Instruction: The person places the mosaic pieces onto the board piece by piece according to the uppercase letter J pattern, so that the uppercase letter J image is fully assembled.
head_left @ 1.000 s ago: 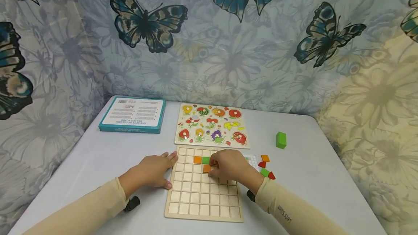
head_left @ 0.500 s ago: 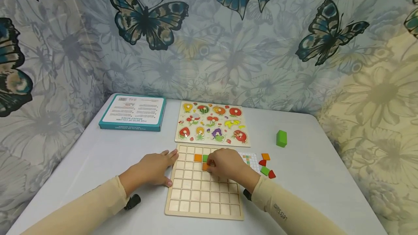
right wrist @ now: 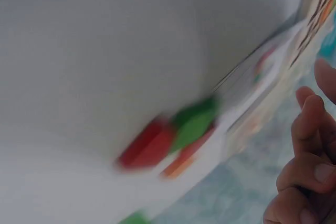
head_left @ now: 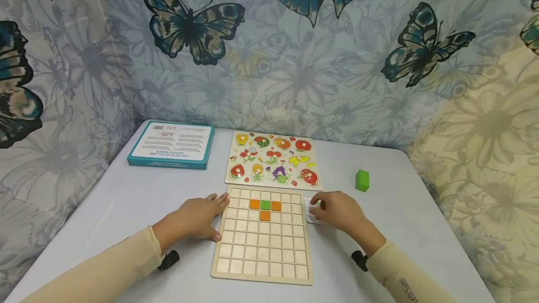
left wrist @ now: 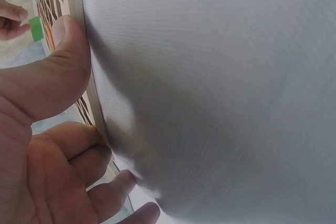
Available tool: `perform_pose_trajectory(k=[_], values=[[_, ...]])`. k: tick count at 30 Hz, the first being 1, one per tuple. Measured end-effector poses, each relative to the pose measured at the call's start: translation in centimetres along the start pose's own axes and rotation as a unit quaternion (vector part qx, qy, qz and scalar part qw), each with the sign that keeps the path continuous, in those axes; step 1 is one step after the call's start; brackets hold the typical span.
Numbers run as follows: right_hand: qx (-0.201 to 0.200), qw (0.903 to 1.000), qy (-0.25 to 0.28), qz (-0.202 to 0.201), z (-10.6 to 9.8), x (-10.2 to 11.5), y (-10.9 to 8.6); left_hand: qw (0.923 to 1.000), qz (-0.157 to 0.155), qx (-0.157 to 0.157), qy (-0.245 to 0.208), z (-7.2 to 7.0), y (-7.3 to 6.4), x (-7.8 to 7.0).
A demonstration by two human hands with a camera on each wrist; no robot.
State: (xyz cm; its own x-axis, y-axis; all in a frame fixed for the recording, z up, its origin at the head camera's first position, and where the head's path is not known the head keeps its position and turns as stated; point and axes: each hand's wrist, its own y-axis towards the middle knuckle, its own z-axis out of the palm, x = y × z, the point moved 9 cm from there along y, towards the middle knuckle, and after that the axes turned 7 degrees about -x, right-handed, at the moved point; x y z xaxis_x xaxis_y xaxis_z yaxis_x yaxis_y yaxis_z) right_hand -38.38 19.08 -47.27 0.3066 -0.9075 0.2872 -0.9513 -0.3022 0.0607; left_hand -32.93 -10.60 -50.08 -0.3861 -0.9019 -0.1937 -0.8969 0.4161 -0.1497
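Observation:
A wooden grid board (head_left: 261, 247) lies on the table in front of me. Near its top sit three orange tiles (head_left: 254, 204) and one green tile (head_left: 265, 205), forming a T. My left hand (head_left: 221, 216) rests flat against the board's left edge, the thumb (left wrist: 68, 40) pressing on the rim. My right hand (head_left: 316, 208) hovers to the right of the board over a white pattern card (head_left: 310, 219), fingers (right wrist: 310, 124) loosely curled and holding nothing. In the blurred right wrist view, loose red (right wrist: 149, 145) and green (right wrist: 194, 121) tiles lie just beneath it.
A flower peg puzzle (head_left: 273, 160) lies just behind the board. A teal box (head_left: 171, 145) sits at the back left, and a green block (head_left: 362, 180) stands at the right. The grey table (head_left: 126, 200) meets butterfly-patterned curtains on its far and side edges.
My right hand has left the board, moving right to the card and loose tiles. A third orange tile now shows beside the green one. The left hand has stayed put.

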Motion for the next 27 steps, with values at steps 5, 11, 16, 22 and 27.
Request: perform_pose_trajectory(k=[5, 11, 16, 22, 27], values=[[0.025, 0.9968, -0.024, 0.072, -0.8, -5.4, -2.2, 0.9999, -0.002, -0.004, -0.010, 0.1, -0.3, 0.0], [0.032, 0.9930, -0.036, 0.108, -0.6, -8.4, -4.5, 0.9999, -0.001, -0.002, -0.012, 0.5, -0.3, -0.1], [0.015, 0.9944, -0.034, 0.099, -0.8, -8.5, -4.7, 1.0000, -0.006, -0.001, -0.003, 0.7, 0.0, 0.2], [0.016, 0.9951, -0.034, 0.091, -0.7, -8.4, -4.5, 0.9999, -0.010, 0.001, -0.007, 0.8, 0.2, 0.4], [0.000, 0.9964, -0.020, 0.083, -1.2, -7.8, -4.4, 0.9999, -0.007, 0.001, -0.007, 0.6, 0.2, 0.4]])
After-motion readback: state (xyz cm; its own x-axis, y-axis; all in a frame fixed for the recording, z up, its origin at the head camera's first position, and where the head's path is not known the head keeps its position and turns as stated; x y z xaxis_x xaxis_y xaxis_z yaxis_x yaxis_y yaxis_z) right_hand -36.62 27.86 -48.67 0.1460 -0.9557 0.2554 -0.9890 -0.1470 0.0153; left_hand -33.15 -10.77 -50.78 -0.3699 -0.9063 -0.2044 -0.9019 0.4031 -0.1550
